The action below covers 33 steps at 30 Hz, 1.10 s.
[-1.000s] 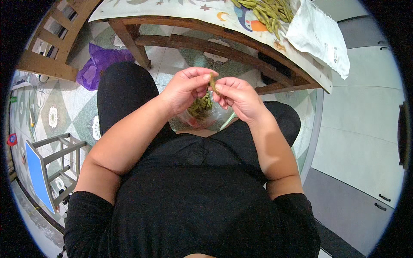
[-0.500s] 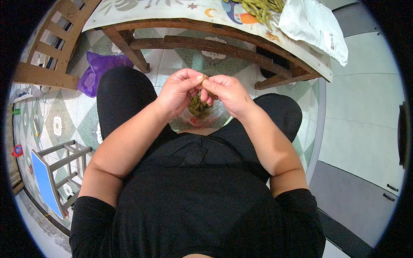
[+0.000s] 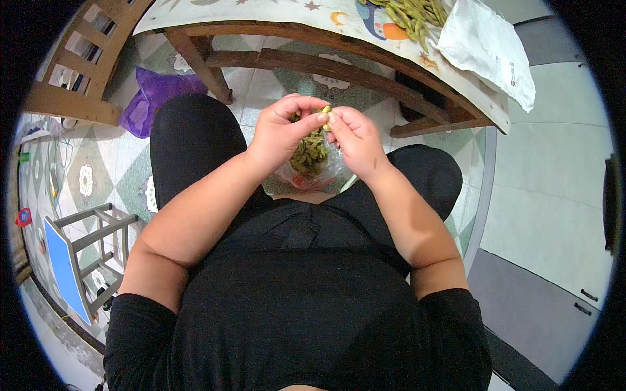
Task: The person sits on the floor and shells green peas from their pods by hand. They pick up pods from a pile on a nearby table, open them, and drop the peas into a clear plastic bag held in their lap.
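Between my knees, my left hand (image 3: 282, 128) and my right hand (image 3: 356, 139) meet at the fingertips. Both pinch a small yellow-green bean pod (image 3: 326, 118), thumbs and forefingers closed on it from either side. Directly beneath, a clear plastic bag (image 3: 319, 182) sits between my legs with a heap of green-brown bean pods (image 3: 309, 156) in it. My fingers and wrists cover part of the heap. More pods (image 3: 417, 23) lie piled on the table above.
A wooden table (image 3: 274, 27) with a patterned cloth stands ahead, a white plastic bag (image 3: 488, 52) at its right end. A purple bag (image 3: 151, 98) lies on the tiled floor by my left knee. Farther left is a blue-topped stool (image 3: 68, 270); pale cabinets (image 3: 548, 176) stand right.
The pod at my fingertips now shows plainly, where my fingers mostly hid it before. My hands have shifted slightly, uncovering more of the heap below.
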Each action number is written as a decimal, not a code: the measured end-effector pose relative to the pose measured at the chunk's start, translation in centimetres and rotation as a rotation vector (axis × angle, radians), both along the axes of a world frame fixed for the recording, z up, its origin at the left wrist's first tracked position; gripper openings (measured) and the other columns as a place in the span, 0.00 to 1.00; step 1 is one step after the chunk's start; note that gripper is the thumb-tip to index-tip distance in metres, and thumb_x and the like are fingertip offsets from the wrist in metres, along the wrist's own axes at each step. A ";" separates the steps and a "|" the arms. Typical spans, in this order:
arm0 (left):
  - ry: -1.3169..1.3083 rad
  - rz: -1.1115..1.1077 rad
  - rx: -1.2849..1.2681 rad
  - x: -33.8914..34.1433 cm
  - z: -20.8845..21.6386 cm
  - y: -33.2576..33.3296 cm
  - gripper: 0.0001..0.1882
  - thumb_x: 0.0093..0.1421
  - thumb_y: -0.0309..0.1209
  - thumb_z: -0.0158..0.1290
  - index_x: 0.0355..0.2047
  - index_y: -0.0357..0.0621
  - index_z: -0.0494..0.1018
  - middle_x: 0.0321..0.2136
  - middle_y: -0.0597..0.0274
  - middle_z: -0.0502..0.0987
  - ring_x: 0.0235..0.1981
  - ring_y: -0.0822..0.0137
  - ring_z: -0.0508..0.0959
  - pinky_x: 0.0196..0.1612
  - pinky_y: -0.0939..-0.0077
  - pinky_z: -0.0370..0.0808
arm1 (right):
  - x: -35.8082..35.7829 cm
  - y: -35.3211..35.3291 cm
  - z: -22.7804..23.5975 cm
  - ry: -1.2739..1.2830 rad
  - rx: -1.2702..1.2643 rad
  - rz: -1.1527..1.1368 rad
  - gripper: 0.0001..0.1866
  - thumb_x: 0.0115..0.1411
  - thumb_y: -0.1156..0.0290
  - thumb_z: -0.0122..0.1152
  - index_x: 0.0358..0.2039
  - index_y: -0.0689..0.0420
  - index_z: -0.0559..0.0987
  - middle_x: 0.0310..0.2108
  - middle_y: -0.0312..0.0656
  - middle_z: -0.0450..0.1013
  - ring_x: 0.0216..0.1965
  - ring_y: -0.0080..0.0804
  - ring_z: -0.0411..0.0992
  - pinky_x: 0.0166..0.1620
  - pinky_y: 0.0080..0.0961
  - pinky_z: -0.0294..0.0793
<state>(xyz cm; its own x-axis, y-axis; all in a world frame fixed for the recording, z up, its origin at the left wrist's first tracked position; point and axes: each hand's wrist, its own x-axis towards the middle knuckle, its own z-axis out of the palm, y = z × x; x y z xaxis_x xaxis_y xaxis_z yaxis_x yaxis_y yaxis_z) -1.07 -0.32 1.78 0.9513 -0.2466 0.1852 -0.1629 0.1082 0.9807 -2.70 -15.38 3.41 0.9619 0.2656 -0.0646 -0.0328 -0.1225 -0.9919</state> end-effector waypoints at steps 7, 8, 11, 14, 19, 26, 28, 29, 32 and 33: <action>0.640 -0.058 -0.661 0.0 0.5 -0.1 0.03 0.52 0.27 0.40 0.29 0.46 0.61 0.22 0.67 0.65 0.19 0.75 0.62 0.21 0.84 0.59 | 0.1 0.9 -0.2 -0.035 -0.043 -0.090 0.08 0.55 0.70 0.48 0.23 0.59 0.70 0.17 0.31 0.64 0.20 0.16 0.60 0.24 0.15 0.60; 0.654 -0.064 -0.663 0.1 0.4 0.1 0.04 0.52 0.27 0.40 0.29 0.46 0.61 0.22 0.66 0.66 0.19 0.75 0.62 0.21 0.84 0.59 | 0.3 0.7 -0.3 0.052 0.022 -0.103 0.08 0.55 0.70 0.47 0.23 0.60 0.70 0.17 0.30 0.64 0.20 0.15 0.60 0.24 0.14 0.60; 0.701 -0.066 -0.575 0.4 0.3 0.4 0.04 0.52 0.28 0.41 0.30 0.45 0.62 0.23 0.65 0.66 0.20 0.75 0.63 0.21 0.84 0.60 | 0.5 0.4 0.0 0.173 0.162 -0.139 0.07 0.56 0.72 0.46 0.24 0.60 0.70 0.18 0.31 0.64 0.20 0.15 0.60 0.24 0.13 0.60; 0.762 -0.198 -0.478 -0.3 0.1 -0.2 0.05 0.55 0.31 0.41 0.31 0.44 0.62 0.23 0.65 0.67 0.21 0.75 0.64 0.22 0.83 0.61 | 0.4 0.4 -0.1 0.170 0.218 -0.145 0.06 0.56 0.73 0.46 0.26 0.60 0.69 0.19 0.31 0.65 0.20 0.14 0.60 0.24 0.12 0.60; 0.752 -0.251 -0.529 -0.6 -0.9 -0.6 0.07 0.56 0.34 0.46 0.30 0.45 0.64 0.23 0.68 0.68 0.21 0.77 0.65 0.22 0.85 0.62 | 0.2 1.3 -0.3 0.074 0.256 -0.151 0.05 0.56 0.73 0.45 0.33 0.59 0.69 0.21 0.31 0.65 0.21 0.12 0.60 0.25 0.08 0.60; 0.787 -0.241 -0.651 -0.6 -1.0 -0.5 0.04 0.56 0.30 0.44 0.29 0.45 0.65 0.22 0.68 0.69 0.21 0.78 0.66 0.23 0.87 0.63 | 0.4 0.7 -0.1 0.155 0.310 -0.098 0.05 0.56 0.74 0.46 0.33 0.59 0.69 0.22 0.32 0.66 0.22 0.13 0.61 0.26 0.09 0.62; 0.775 -0.260 -0.669 -0.6 -1.2 -0.4 0.04 0.56 0.30 0.44 0.29 0.45 0.65 0.23 0.67 0.69 0.21 0.78 0.67 0.24 0.86 0.64 | 0.5 0.8 0.0 0.170 0.305 -0.110 0.05 0.56 0.74 0.46 0.32 0.60 0.69 0.21 0.32 0.66 0.21 0.14 0.62 0.26 0.10 0.62; 0.769 -0.276 -0.675 -0.6 -1.6 -0.4 0.04 0.56 0.30 0.44 0.29 0.45 0.65 0.24 0.67 0.69 0.22 0.77 0.67 0.25 0.86 0.65 | 0.4 0.9 -0.3 0.158 0.299 -0.127 0.05 0.56 0.74 0.46 0.31 0.60 0.68 0.21 0.33 0.66 0.21 0.15 0.62 0.25 0.11 0.63; 0.857 -0.301 -0.724 -0.8 -1.7 -0.6 0.05 0.57 0.31 0.43 0.32 0.45 0.64 0.27 0.66 0.69 0.25 0.75 0.69 0.29 0.84 0.68 | 0.2 1.2 -1.3 0.092 0.184 -0.163 0.05 0.55 0.74 0.47 0.31 0.61 0.68 0.20 0.34 0.66 0.20 0.17 0.64 0.24 0.13 0.65; 0.904 -0.306 -0.745 -0.8 -1.7 -0.6 0.06 0.57 0.31 0.43 0.33 0.44 0.64 0.28 0.66 0.69 0.27 0.74 0.70 0.30 0.83 0.69 | 0.2 1.3 -1.5 0.065 0.130 -0.172 0.05 0.55 0.74 0.48 0.31 0.61 0.68 0.20 0.34 0.67 0.20 0.17 0.65 0.23 0.14 0.65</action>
<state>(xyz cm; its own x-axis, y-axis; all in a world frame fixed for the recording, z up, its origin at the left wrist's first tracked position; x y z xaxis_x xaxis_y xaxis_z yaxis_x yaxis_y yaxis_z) -1.89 -0.94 0.04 0.7314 -0.5999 -0.3242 0.6803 0.6091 0.4078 -2.55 -14.12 1.88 0.9887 0.1077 -0.1038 -0.1064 0.0188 -0.9941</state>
